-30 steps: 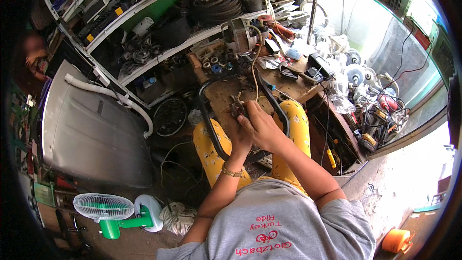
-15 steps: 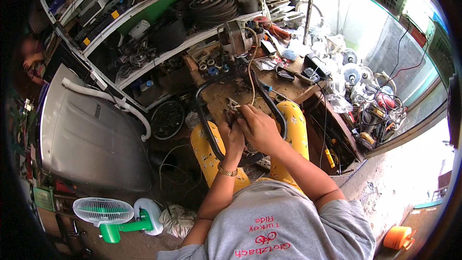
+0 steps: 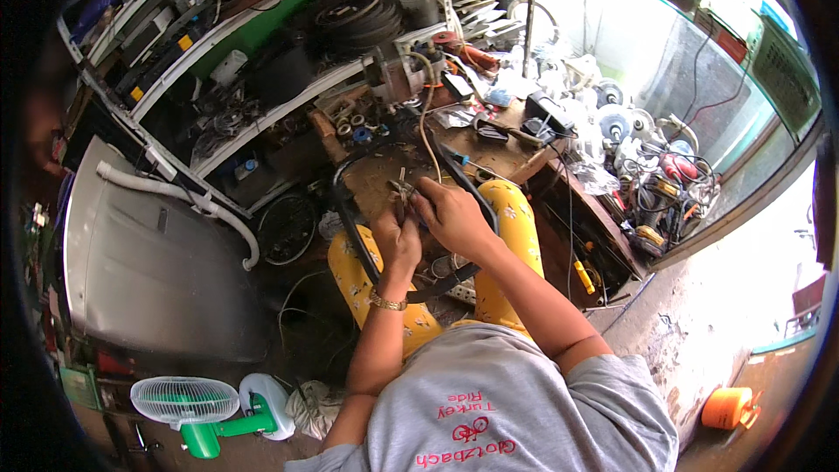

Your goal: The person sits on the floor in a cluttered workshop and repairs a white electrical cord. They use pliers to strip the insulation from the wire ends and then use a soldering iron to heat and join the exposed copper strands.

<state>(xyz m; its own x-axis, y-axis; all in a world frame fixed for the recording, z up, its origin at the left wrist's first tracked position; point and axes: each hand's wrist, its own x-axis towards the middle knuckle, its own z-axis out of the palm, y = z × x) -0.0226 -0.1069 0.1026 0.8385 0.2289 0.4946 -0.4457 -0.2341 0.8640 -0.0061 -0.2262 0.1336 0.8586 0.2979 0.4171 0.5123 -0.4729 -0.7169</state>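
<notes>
Metal part (image 3: 401, 187) gripped between fingers of left hand (image 3: 398, 240) and right hand (image 3: 454, 220), held over bench (image 3: 374, 177); hands ringed by black frame (image 3: 346, 211), slim gap seen at left edge, near edge crossed by forearms (image 3: 533, 297).

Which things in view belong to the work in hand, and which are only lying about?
Apparently in the work:
small metallic part
left hand and right hand, holding it

Apparently lying about:
green-and-white fan
white hose
orange container

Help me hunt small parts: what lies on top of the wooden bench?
Pale rings, a blue part, a black box, other clutter. The hands cover part of the wooden bench; what's there is hidden.
</notes>
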